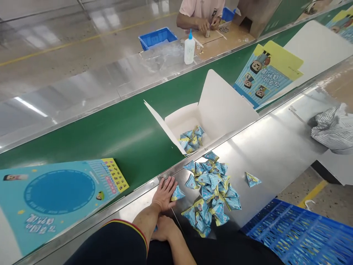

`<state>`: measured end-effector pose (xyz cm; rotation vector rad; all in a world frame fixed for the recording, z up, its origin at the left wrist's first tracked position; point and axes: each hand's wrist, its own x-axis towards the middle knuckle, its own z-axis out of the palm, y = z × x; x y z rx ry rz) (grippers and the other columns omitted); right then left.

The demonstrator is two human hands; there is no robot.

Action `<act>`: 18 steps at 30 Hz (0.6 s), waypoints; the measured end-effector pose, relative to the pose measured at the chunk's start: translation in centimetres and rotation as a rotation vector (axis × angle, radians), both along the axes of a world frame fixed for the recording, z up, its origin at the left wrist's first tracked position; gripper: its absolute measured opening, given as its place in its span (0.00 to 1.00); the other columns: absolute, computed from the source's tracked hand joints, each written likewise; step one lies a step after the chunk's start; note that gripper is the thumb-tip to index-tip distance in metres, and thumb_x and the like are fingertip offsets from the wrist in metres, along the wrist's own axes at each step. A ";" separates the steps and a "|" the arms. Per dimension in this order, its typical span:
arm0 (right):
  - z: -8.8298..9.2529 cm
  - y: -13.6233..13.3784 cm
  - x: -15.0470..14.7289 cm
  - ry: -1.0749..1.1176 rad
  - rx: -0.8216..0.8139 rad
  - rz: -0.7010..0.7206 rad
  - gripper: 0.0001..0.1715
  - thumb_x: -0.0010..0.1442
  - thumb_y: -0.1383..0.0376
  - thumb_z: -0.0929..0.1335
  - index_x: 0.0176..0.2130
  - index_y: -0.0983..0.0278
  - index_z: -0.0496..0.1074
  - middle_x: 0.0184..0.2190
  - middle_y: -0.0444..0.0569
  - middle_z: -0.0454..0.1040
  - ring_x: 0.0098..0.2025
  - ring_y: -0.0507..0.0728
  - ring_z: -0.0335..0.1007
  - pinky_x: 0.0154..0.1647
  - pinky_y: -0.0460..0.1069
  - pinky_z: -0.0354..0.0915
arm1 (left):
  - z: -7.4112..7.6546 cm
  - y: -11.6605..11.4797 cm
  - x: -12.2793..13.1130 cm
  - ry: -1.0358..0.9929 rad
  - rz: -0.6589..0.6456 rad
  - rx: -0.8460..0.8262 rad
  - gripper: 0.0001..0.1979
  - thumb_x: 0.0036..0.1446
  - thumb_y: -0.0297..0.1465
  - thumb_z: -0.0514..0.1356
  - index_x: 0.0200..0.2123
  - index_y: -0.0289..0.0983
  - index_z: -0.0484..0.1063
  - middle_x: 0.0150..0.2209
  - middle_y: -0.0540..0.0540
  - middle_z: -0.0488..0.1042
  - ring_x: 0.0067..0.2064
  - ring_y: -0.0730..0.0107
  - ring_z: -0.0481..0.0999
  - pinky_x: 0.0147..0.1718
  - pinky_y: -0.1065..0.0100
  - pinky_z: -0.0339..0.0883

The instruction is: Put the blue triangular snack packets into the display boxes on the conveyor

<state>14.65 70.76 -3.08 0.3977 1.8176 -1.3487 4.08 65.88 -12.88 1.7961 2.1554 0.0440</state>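
Observation:
My left hand (165,193) lies with fingers spread on the metal table edge beside the belt. A small blue pyramid-shaped packet (178,193) sits against its thumb side. Just below, my right hand (164,228) is curled close to my body, with a bit of a blue packet (156,228) showing at its left side; its fingertips are mostly hidden. To the right is a loose pile of similar packets (214,181), and one single packet (252,179) lies apart. Beyond the table edge an open white box (182,113) on the belt holds several packets (191,140).
A green conveyor belt (124,129) carries a printed blue box (59,191) at left and another open printed box (264,73) at right. A blue crate (300,235) stands lower right, near striped cloth (335,129). Across the belt are a glue bottle (189,50) and a person's hands (208,25).

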 end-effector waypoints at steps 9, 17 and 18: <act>2.1 1.1 -0.6 -0.080 0.150 0.027 0.40 0.55 0.55 0.77 0.61 0.71 0.74 0.59 0.69 0.74 0.62 0.75 0.72 0.63 0.64 0.69 | -0.1 0.7 -0.8 0.083 0.014 0.084 0.40 0.61 0.48 0.56 0.73 0.40 0.61 0.74 0.39 0.59 0.75 0.45 0.54 0.74 0.46 0.32; 1.6 1.3 2.5 0.045 0.290 -0.207 0.36 0.54 0.54 0.77 0.58 0.66 0.75 0.55 0.66 0.78 0.59 0.74 0.75 0.59 0.64 0.70 | 4.5 2.3 -1.8 -0.404 0.425 0.400 0.25 0.67 0.44 0.47 0.48 0.40 0.81 0.46 0.39 0.82 0.52 0.53 0.77 0.60 0.49 0.66; 1.4 1.2 2.6 0.057 0.292 -0.224 0.35 0.54 0.53 0.76 0.57 0.65 0.75 0.55 0.65 0.78 0.59 0.74 0.75 0.59 0.64 0.70 | 5.6 2.8 -1.4 -0.525 0.531 0.475 0.25 0.67 0.47 0.48 0.40 0.41 0.81 0.39 0.40 0.82 0.46 0.53 0.78 0.54 0.50 0.70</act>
